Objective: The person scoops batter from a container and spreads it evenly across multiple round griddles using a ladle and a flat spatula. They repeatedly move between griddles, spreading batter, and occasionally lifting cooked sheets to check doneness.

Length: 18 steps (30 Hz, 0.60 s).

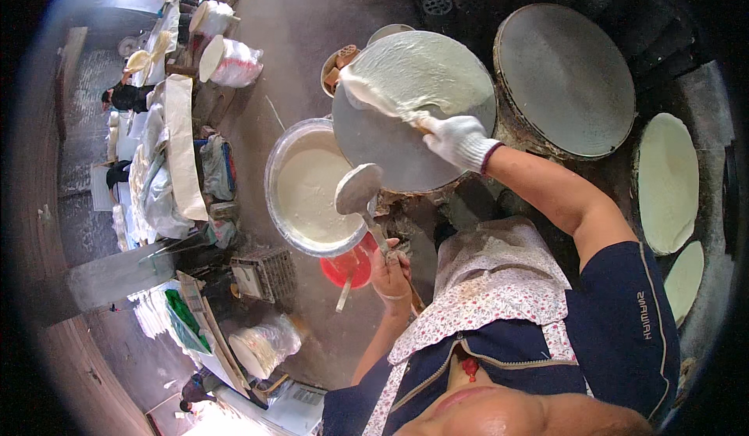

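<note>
My right hand point(462, 142), in a white knit glove, grips the short handle of a spreader point(419, 121) whose edge is coated in batter. It rests over a round griddle point(404, 158). Pale batter point(430, 67) covers the griddle's far half, while the near half shows bare grey metal. Bare-skinned, my left hand point(391, 272) holds the handle of a batter-coated ladle point(358, 189). The ladle's bowl hangs over the near right rim of a large basin point(274, 196) of liquid batter point(304, 173). A red bucket point(345, 271) with a stick across it sits partly below the basin.
A second round griddle point(564, 79) stands to the right, and pale round sheets point(668, 184) lie beyond it. Perforated coal briquettes point(437, 4) are at the back. Leftward are plastic-wrapped stacks point(234, 61), a crate point(266, 275) and a long table with people beside it.
</note>
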### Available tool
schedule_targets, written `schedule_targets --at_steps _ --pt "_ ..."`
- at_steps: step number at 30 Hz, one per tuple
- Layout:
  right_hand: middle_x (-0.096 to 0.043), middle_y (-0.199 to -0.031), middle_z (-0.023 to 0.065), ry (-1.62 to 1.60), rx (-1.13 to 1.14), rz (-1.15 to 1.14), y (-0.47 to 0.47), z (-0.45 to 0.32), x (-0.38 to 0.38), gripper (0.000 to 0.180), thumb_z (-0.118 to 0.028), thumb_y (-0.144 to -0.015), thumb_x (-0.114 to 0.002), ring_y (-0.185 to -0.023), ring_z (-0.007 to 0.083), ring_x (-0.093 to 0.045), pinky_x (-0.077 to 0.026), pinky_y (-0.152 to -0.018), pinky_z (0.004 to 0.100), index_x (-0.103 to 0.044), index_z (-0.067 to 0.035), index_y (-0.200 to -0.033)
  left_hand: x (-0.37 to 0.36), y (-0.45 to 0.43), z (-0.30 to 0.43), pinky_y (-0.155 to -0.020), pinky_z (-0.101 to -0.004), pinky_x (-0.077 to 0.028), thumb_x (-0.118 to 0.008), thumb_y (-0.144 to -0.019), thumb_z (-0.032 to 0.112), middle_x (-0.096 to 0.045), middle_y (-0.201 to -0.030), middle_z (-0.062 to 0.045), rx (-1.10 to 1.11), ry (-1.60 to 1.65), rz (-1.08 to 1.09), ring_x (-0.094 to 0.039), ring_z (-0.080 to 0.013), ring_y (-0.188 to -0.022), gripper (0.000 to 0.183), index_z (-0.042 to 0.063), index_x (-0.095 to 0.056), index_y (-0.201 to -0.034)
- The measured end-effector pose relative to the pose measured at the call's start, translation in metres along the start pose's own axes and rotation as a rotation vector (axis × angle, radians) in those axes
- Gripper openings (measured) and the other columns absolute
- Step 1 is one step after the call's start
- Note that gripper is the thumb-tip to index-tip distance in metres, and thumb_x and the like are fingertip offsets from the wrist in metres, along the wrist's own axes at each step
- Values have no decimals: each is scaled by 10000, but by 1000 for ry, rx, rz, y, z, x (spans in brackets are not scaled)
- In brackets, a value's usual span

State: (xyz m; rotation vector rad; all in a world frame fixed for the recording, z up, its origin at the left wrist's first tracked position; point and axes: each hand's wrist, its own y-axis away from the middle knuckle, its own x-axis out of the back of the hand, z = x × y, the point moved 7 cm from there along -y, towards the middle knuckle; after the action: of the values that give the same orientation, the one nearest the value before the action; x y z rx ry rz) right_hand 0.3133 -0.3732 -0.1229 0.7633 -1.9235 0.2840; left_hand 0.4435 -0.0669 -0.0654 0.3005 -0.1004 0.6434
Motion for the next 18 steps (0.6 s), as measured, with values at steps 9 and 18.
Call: schedule_targets --at_steps 9,18 --pt "-750 -868 35 -188 -36 35 -6 40 12 385 -357 -1100 -625 -692 195 -734 -577 -561 364 -660 -227 -1460 1 9 -10 -520 -189 -368 -471 -1155 134 -606 -783 6 11 32 45 -478 -31 -583 245 27 -635 -1301" --pt "-805 -1055 151 -855 60 121 -4 44 31 371 -335 -1092 -639 -910 264 -793 -633 -830 365 -696 -207 -1435 4 24 -13 -523 -190 -374 -455 -1151 96 -616 -819 -4 111 64 134 -476 -31 -588 251 23 -612 -1332"
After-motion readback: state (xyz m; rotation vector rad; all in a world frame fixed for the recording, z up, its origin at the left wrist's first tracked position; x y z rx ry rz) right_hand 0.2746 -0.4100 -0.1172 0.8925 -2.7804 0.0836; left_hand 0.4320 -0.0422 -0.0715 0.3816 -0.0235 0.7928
